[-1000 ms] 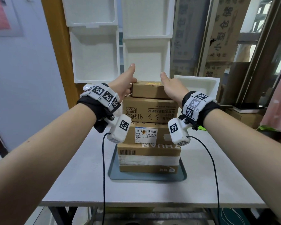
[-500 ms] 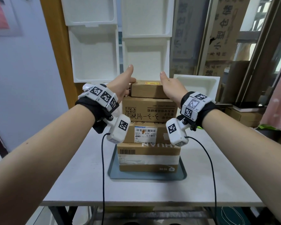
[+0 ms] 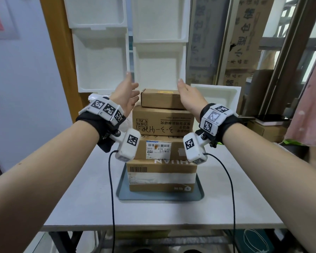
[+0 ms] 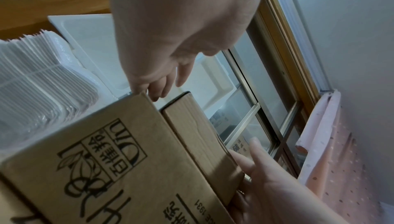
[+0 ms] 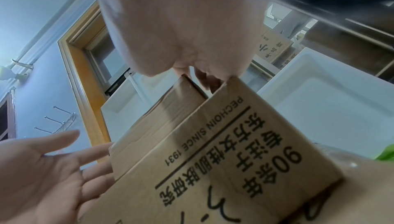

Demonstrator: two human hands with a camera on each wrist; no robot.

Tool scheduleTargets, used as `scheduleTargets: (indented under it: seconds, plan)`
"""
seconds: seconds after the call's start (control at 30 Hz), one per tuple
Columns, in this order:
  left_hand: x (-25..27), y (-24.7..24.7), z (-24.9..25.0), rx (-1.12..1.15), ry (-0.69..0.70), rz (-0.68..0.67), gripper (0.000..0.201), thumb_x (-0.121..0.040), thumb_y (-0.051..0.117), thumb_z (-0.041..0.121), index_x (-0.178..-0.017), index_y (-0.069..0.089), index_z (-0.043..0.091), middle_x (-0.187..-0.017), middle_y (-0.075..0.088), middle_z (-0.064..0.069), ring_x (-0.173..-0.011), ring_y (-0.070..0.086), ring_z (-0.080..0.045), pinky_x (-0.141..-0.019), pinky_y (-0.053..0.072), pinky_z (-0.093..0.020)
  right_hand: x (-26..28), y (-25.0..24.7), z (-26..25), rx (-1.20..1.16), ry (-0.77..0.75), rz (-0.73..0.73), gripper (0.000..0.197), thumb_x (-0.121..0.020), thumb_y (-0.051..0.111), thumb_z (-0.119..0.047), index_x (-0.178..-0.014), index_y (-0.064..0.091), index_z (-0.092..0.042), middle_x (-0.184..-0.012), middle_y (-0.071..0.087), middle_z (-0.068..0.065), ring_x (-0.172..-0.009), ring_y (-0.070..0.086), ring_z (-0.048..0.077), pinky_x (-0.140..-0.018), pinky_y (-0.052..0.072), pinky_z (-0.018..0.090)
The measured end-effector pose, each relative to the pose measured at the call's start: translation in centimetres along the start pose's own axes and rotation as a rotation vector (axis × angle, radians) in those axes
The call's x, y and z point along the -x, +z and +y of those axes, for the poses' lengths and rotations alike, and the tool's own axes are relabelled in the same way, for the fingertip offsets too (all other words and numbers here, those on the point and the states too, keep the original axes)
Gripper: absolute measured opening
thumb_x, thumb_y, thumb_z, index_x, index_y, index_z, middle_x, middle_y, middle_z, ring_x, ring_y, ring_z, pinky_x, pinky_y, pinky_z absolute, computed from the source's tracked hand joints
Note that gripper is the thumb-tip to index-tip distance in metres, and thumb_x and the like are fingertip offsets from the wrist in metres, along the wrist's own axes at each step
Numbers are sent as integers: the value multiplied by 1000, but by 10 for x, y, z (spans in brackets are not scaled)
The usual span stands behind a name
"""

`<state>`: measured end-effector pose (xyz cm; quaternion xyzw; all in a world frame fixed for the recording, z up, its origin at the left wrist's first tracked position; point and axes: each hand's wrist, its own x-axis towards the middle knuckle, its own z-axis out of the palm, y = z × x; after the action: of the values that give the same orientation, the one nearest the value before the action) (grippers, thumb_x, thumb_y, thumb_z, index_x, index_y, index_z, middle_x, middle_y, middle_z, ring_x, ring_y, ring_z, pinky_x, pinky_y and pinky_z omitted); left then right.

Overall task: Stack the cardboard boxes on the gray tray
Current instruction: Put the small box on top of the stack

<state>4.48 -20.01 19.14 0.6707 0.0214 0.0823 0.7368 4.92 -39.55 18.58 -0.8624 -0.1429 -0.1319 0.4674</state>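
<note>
My left hand (image 3: 125, 99) has its fingers (image 4: 164, 86) spread and loose, just beside the left end of the small plain brown cardboard box (image 3: 161, 98) that tops the stack, and holding nothing. My right hand (image 3: 189, 99) flanks the other end, fingers (image 5: 204, 79) straight and relaxed behind the far corner; whether they touch the card I cannot tell.

That top box sits on a wider brown cardboard box with black printed lettering (image 3: 162, 121), which rests on a brown cardboard box with a white barcode label (image 3: 161, 148), and that on the broadest brown cardboard box with pale tape across its front (image 3: 161, 177). I count four boxes, one above another and roughly centred. One flat gray tray (image 3: 121, 190) carries them on the pale gray tabletop (image 3: 80, 198).

I judge the boxes stiff and dry, not slippery, and the top one light. It should be taken by its two short ends with flat palms, since squeezing the long faces may dent them. The stack is tall and narrows upward, so a sideways nudge could shift it.

Behind stand four white foam trays (image 3: 100, 59) upright and a fifth (image 3: 217, 95) at the right.
</note>
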Motion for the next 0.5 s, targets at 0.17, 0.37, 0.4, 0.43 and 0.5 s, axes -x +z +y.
scheduleTargets:
  seconds: [0.17,0.37,0.4,0.43,0.5]
  plan:
    - [5,-9,-9,24,-21,13,77,-99,19,60,-152,23,4,-160,24,-15,-148,24,-27,-120,18,-37,0,-7,10,-151,106,85,70,-101,16,-57,-151,32,-11,-155,38,7,-142,34,25,-114,24,34]
    - [8,-25,-38,25,-64,50,81,-97,16,63,-152,23,4,-160,25,-13,-148,23,-24,-122,14,-37,10,-6,36,-330,264,164,83,-96,12,-65,-151,29,-6,-158,32,9,-145,29,24,-115,22,37]
    - [10,-27,-44,30,-76,51,81,-97,16,63,-153,23,4,-160,24,-12,-149,21,-23,-122,13,-38,12,-5,42,-343,276,163,83,-96,12,-65,-151,30,-5,-157,35,9,-144,31,24,-114,23,36]
    - [12,-30,-50,35,-91,52,82,-97,15,64,-153,22,4,-161,23,-12,-149,20,-23,-123,13,-38,14,-4,47,-346,285,163,84,-96,12,-65,-150,32,-5,-155,37,9,-143,33,24,-113,24,35]
    - [15,-38,-65,53,-119,61,83,-97,15,64,-153,20,4,-161,21,-12,-149,19,-24,-123,12,-38,19,-2,59,-327,303,165,84,-96,12,-66,-149,35,-4,-153,41,9,-141,36,25,-111,26,35]
